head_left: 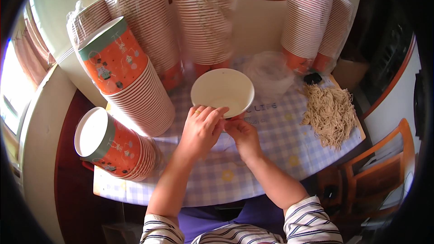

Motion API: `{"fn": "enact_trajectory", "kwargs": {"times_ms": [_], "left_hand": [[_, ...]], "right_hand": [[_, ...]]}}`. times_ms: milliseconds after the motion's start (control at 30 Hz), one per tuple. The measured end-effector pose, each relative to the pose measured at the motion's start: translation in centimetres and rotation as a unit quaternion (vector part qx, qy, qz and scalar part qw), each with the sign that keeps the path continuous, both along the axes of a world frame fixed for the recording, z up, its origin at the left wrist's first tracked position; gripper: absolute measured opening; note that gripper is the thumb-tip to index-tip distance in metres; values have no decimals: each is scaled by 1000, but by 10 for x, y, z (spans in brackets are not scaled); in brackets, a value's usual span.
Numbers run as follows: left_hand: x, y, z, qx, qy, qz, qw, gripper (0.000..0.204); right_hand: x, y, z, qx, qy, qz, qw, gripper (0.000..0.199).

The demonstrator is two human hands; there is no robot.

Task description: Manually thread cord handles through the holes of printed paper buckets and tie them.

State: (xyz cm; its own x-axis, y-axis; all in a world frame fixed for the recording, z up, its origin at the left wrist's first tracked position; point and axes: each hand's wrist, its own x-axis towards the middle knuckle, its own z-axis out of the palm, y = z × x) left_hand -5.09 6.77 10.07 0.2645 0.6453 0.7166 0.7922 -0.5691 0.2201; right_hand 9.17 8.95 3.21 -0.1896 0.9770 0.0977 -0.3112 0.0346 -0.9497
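Note:
A single paper bucket (222,88), white inside, stands at the middle of the table with its mouth tipped toward me. My left hand (201,129), wearing a ring, grips its near rim, fingers over the edge. Close beside it, my right hand (244,138) is closed in a pinch against the bucket's near side, just below the rim. Whatever lies between those fingertips is too small to make out. The bucket's outer wall is mostly hidden by both hands.
Left of me lean a tall stack of orange-and-green paper buckets (135,95) and a shorter stack (120,147). Plastic-wrapped stacks (203,22) line the back. A heap of beige strings (332,113) lies on the right of the checked tablecloth (199,185), near a crumpled clear bag (269,72). A wooden chair (384,167) stands right.

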Motion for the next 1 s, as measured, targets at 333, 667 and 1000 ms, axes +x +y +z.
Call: {"fn": "enact_trajectory", "kwargs": {"times_ms": [333,667,1000], "left_hand": [[8,8,-10,13,-44,-10,999,34],[4,4,-9,37,-12,-1,999,44],[3,6,-11,73,16,-11,997,45]], "right_hand": [[2,3,0,19,0,10,1000,14],[-1,1,7,-37,49,61,996,10],[-2,3,3,-32,41,61,997,11]]}}
